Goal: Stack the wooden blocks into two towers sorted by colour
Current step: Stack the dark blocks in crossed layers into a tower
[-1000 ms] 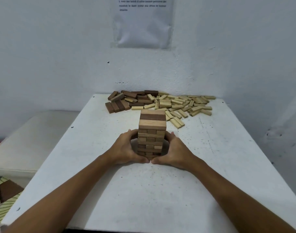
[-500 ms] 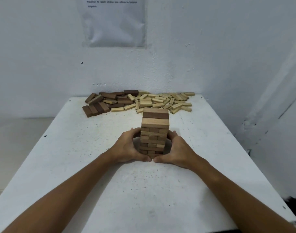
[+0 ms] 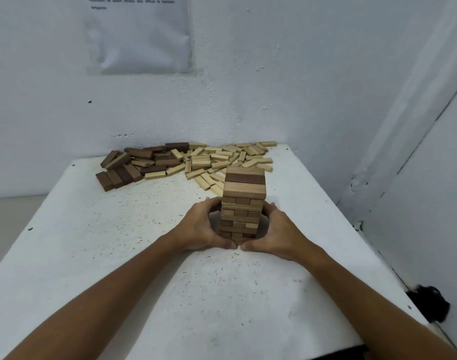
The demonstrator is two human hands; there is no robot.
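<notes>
A tower of wooden blocks [image 3: 243,201] stands upright on the white table [image 3: 118,255], mostly mid-brown with one dark layer near its top. My left hand [image 3: 204,228] cups its lower left side, fingers curled round the base. My right hand [image 3: 276,233] cups the lower right side the same way. The two thumbs almost meet in front of the tower's foot. At the table's far edge lies a loose heap: dark brown blocks [image 3: 133,165] on the left, pale blocks [image 3: 222,159] on the right.
The table stands in a corner, with a white wall behind it and another wall [image 3: 417,178] close on the right. A paper sheet [image 3: 139,35] hangs on the back wall. A dark object [image 3: 430,305] lies beyond the table's right edge.
Both hands stay cupped round the tower's base. The view has swung to the right, so the tower and the heap sit differently in frame; the blocks themselves have not moved.
</notes>
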